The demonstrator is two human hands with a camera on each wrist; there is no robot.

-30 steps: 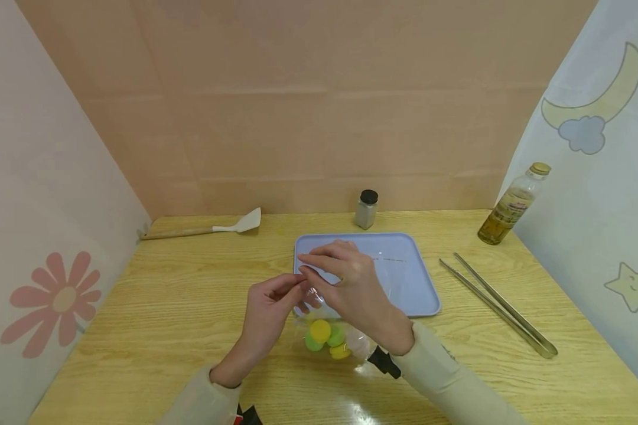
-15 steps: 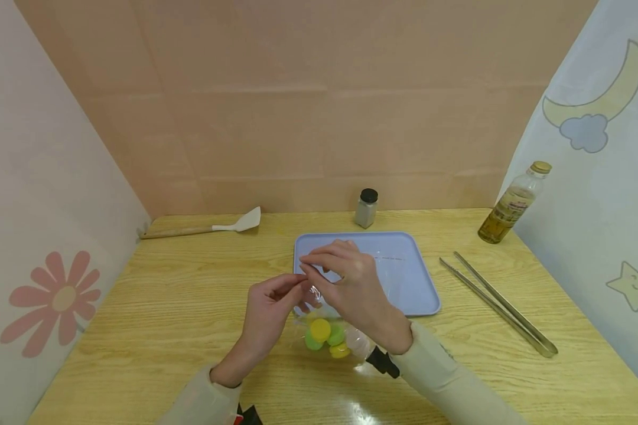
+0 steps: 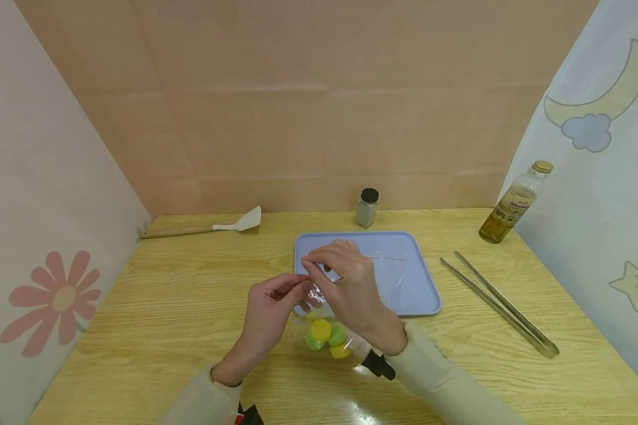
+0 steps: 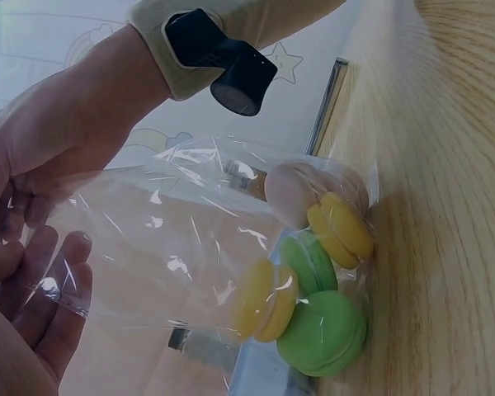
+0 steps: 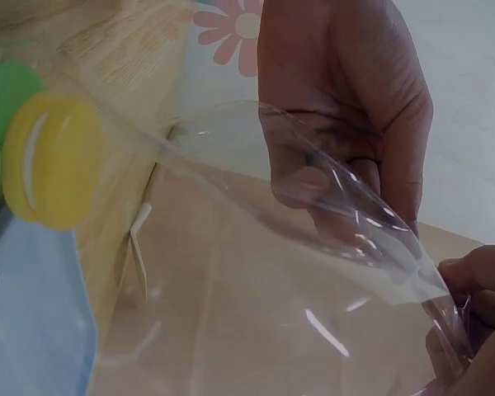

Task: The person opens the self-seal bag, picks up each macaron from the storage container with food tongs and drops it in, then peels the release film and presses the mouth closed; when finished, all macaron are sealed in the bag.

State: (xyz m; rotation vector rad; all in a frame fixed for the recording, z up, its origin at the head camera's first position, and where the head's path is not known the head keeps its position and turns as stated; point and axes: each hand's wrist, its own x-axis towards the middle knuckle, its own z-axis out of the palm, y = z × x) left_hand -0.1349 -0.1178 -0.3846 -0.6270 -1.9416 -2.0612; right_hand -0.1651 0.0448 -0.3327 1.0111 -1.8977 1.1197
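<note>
A clear plastic bag (image 4: 161,247) stands between both hands, its bottom at the wooden table. Inside it are green macarons (image 4: 322,334), yellow macarons (image 4: 346,231) and pale pinkish ones (image 4: 295,194). My left hand (image 3: 270,310) pinches the bag's top edge from the left. On the other side, my right hand (image 3: 353,289) pinches the same edge with thumb and forefinger, its tips close to the left hand's. In the right wrist view the film runs up to the right fingers (image 5: 478,313), bunched there. The right hand partly covers the bag in the head view.
Behind the hands lies a blue tray (image 3: 427,295) with a flat clear bag (image 3: 390,274) on it. Farther back stands a black-capped jar (image 3: 367,209). A spatula (image 3: 207,229) lies left; tongs (image 3: 502,307) and an oil bottle (image 3: 510,206) are at right.
My right wrist and sleeve have shifted slightly left, with the right fingertips still close to the left ones. The left hand and the macarons stay almost where they were.
</note>
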